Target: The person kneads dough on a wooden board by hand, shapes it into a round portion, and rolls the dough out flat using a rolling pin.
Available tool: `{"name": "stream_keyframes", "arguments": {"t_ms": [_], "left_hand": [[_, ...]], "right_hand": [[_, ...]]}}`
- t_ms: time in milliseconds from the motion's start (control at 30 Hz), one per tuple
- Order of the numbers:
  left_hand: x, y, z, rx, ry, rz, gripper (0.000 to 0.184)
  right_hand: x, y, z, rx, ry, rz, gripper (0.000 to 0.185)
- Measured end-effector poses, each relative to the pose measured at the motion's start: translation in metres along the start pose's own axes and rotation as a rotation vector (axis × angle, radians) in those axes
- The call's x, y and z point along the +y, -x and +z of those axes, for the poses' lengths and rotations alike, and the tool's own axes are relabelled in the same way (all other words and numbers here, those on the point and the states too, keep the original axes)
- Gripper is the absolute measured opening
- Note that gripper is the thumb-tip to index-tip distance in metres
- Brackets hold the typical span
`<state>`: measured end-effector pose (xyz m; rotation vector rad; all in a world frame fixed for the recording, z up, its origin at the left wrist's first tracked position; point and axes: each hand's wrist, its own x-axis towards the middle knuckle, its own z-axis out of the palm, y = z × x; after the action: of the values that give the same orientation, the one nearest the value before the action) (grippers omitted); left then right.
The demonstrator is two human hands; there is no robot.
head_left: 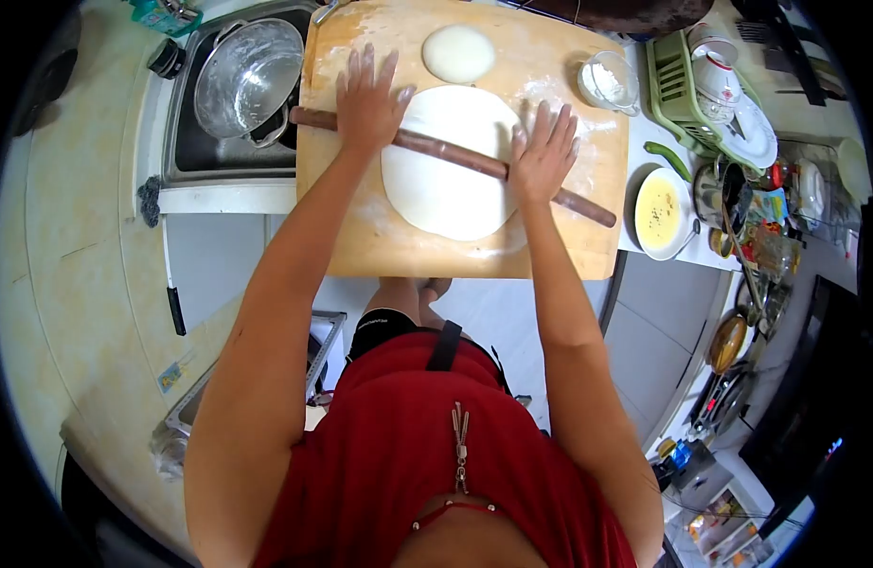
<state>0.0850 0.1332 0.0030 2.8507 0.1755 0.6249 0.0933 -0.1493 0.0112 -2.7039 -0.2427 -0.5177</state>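
Note:
A wooden rolling pin (453,154) lies slantwise across a flat round sheet of dough (443,204). My left hand (368,109) rests flat on the pin's left part, fingers stretched out and pointing away from me. On the pin's right part lies my right hand (543,159), its fingers also straight and slightly spread. Neither hand wraps round the pin. Under the dough is a floured wooden board (569,251). A smaller ball of dough (458,54) sits beyond the sheet, near the board's far edge.
A glass bowl of flour (607,82) stands at the board's right. Farther right are a white dish of yellow liquid (657,213), a green pepper (668,160) and a green dish rack (681,95). At left, a metal pot (250,80) sits in the sink (183,156).

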Motion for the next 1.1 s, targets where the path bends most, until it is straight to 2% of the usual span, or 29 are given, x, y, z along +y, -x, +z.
{"name": "stream_keyframes", "arguments": {"t_ms": [33,133,267,333,433,500,533,600,700,767,867,900,1000,1100], "left_hand": [[0.003,0.014,-0.014,-0.089,-0.021,-0.032,0.065],[0.001,0.076,-0.042,-0.182,-0.08,-0.025,0.069],[-0.014,0.159,-0.055,-0.112,0.086,0.004,0.073],[-0.015,0.19,-0.07,-0.153,0.201,0.011,0.075],[-0.006,0.215,-0.084,-0.265,0.193,-0.104,0.075],[-0.008,0.224,-0.059,-0.06,0.261,-0.124,0.07],[-0.007,0.222,-0.053,0.041,0.296,-0.136,0.068],[-0.002,0.203,-0.035,0.04,0.319,-0.283,0.063],[0.021,0.14,-0.022,-0.075,0.414,-0.481,0.061],[0.035,0.101,-0.013,-0.083,0.491,-0.514,0.067],[0.026,0.063,0.015,-0.095,0.439,-0.655,0.056],[0.009,0.048,0.025,-0.347,0.562,-0.697,0.053],[0.02,0.031,0.007,-0.538,0.463,-0.531,0.045],[0.032,0.038,-0.011,-0.228,0.384,-0.376,0.031]], "right_hand": [[-0.007,0.017,-0.009,-0.026,0.003,0.011,0.06],[-0.022,0.077,-0.032,-0.161,0.071,0.0,0.06],[-0.028,0.148,-0.05,-0.135,0.003,-0.064,0.057],[-0.025,0.159,-0.056,-0.125,-0.022,-0.107,0.056],[-0.013,0.161,-0.057,-0.158,-0.083,-0.158,0.052],[-0.009,0.156,-0.062,-0.149,-0.123,-0.176,0.045],[-0.008,0.156,-0.067,-0.137,-0.122,-0.133,0.044],[-0.007,0.165,-0.079,-0.126,-0.116,-0.048,0.043],[0.004,0.179,-0.099,-0.087,-0.112,0.073,0.042],[0.011,0.188,-0.111,-0.019,-0.117,0.148,0.04],[0.021,0.198,-0.128,0.056,-0.123,0.219,0.039],[0.024,0.201,-0.133,0.069,-0.123,0.243,0.039],[0.037,0.207,-0.139,0.104,-0.112,0.284,0.038],[0.047,0.214,-0.143,0.104,-0.103,0.323,0.036]]}}
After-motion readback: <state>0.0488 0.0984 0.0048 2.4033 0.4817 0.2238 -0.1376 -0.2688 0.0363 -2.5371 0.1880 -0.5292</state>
